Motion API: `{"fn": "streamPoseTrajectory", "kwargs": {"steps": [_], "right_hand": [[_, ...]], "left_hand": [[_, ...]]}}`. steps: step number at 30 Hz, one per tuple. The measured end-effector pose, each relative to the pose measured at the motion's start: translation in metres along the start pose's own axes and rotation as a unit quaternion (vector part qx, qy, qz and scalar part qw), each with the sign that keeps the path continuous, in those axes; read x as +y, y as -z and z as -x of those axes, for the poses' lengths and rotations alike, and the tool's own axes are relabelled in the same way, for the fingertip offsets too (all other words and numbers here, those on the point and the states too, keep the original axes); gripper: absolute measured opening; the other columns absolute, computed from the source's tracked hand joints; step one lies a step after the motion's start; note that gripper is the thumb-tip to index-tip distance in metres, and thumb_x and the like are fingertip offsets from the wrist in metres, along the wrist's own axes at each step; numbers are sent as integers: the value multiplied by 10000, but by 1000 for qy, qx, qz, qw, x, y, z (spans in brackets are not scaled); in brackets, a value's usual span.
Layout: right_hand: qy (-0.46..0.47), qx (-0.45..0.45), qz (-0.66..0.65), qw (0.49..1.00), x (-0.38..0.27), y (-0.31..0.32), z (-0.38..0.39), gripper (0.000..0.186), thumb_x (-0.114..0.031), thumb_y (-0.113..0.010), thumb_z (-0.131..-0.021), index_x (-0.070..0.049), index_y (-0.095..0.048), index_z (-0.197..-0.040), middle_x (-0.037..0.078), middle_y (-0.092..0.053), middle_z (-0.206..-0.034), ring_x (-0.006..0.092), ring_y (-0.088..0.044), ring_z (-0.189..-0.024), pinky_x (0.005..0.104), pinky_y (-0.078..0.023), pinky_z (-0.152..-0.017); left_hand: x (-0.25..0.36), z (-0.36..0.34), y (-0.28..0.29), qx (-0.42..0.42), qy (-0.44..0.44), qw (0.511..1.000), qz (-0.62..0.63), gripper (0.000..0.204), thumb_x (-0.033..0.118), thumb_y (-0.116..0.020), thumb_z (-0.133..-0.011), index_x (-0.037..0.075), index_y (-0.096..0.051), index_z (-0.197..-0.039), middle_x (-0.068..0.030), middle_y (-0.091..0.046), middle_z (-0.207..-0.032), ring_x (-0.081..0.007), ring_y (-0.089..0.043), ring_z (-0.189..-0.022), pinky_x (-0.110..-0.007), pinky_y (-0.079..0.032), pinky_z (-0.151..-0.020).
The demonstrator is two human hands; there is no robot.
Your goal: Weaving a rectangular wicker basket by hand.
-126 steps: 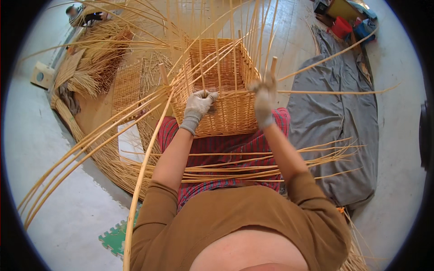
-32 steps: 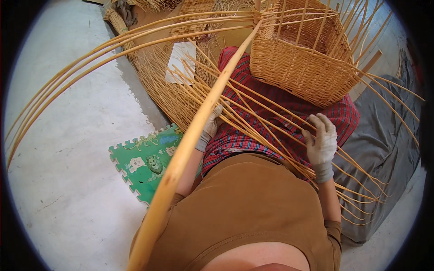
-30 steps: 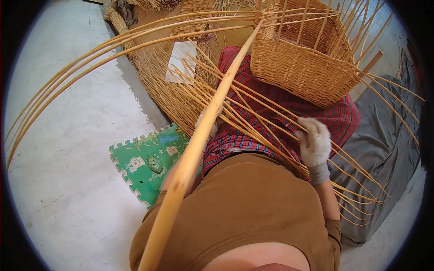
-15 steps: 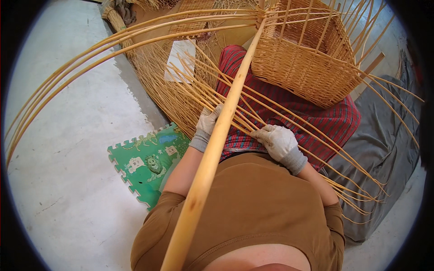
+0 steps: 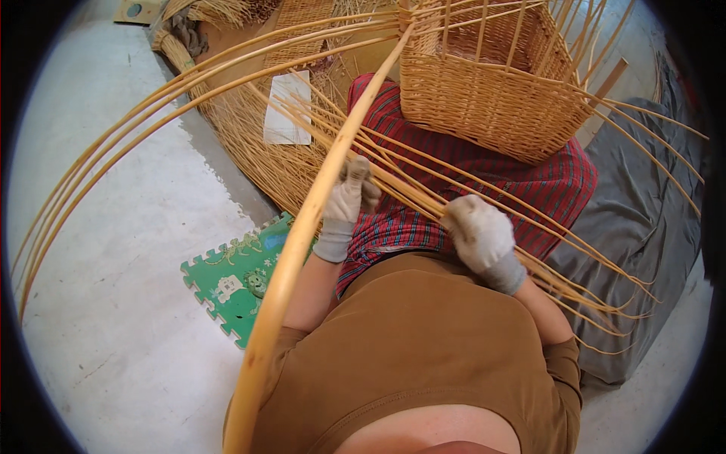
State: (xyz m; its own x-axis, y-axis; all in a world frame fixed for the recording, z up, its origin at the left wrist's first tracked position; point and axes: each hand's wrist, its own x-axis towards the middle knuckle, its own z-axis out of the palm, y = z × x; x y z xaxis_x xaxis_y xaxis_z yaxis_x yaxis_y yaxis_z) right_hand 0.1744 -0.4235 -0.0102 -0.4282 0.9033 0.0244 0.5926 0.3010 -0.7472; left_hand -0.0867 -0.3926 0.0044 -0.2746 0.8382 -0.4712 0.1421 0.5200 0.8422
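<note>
A loose bundle of thin peeled willow rods (image 5: pixel 414 194) lies slantwise across my lap. My right hand (image 5: pixel 481 233), in a whitish work glove with a grey cuff, is closed round several of these rods, their thin ends fanning out beyond my right forearm. Beside the bundle, my gloved left hand (image 5: pixel 349 198) is raised with its fingers apart; the glove's fingertips look soiled. Whether it touches the rods is hard to make out. A thick smooth pole (image 5: pixel 296 250) runs up past my left wrist, in front of the scene.
A partly woven wicker basket (image 5: pixel 484 106) with upright stakes rests beyond the red checked cloth (image 5: pixel 522 185) over my lap. More rods (image 5: pixel 249 144) and a white sheet (image 5: pixel 287 110) lie at left, near a green foam mat (image 5: pixel 227 284). Dark grey cloth (image 5: pixel 628 250) covers the right side.
My left hand has come off the rods and lifted, fingers apart. My right hand has turned and moved slightly right, closing round the rods. The view has shifted a little.
</note>
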Motion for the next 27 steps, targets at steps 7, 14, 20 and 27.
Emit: {"fn": "streamPoseTrajectory", "kwargs": {"steps": [7, 14, 20, 27], "right_hand": [[-12, 24, 126, 992, 8, 96, 32, 214, -68, -695, -847, -139, -726, -1047, 72, -702, -823, 289, -683, -712, 413, -537, -613], [-33, 530, 390, 752, 11, 170, 58, 298, 57, -684, -889, -2, -713, -1180, 126, -738, -1162, 276, -704, -1034, 396, -541, -958], [-28, 296, -372, 879, -2, 103, 13, 380, 86, -640, -931, -15, -594, -1295, 144, -685, -1197, 212, -663, -1144, 336, -532, -996], [-47, 329, -301, 894, 16, 98, -11, 196, 27, -774, -879, -35, -633, -1000, 96, -737, -996, 187, -726, -970, 315, -600, -855]], "left_hand": [[20, -37, 0, 7, -544, 705, -455, 333, 380, -588, -1030, 87, -705, -1138, -112, -720, -1032, -312, -692, -1057, -508, -310, -1205], [-11, -70, 7, -70, -376, 912, -148, 273, 297, -576, -1055, 39, -659, -1016, -73, -654, -870, -177, -628, -833, -352, -505, -860], [-7, -52, -52, -396, -280, 866, -119, 472, 466, -496, -1080, 26, -627, -967, -41, -630, -840, -138, -593, -819, -296, -470, -771], [43, -107, -41, -310, -336, 869, -186, 363, 352, -619, -1038, -3, -696, -1030, -54, -694, -882, -156, -657, -853, -310, -532, -794]]}}
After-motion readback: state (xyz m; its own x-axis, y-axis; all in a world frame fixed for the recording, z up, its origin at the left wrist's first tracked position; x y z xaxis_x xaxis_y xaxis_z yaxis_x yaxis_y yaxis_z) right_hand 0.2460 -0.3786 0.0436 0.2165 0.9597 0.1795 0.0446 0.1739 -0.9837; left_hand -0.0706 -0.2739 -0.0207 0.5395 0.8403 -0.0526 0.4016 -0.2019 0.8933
